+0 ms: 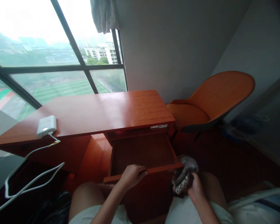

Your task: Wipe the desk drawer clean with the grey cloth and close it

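A wooden drawer (pixel 140 152) stands pulled out from the reddish-brown desk (pixel 107 109), its bare bottom showing. My left hand (pixel 132 176) is closed over the top edge of the drawer front, fingers curled across it. Near the drawer's right front corner, my right hand (pixel 196 186) grips a bunched grey cloth (pixel 186 171) with a pale mottled pattern. Part of that cloth hangs over my right knee, and its full shape cannot be made out.
A white box-shaped device (pixel 47 125) with a white cable (pixel 28 155) sits at the desk's left end. An orange chair (pixel 219 96) is beyond the desk's right side, with a clear plastic water jug (pixel 244 127) on the floor. Windows (pixel 60 46) lie behind the desk.
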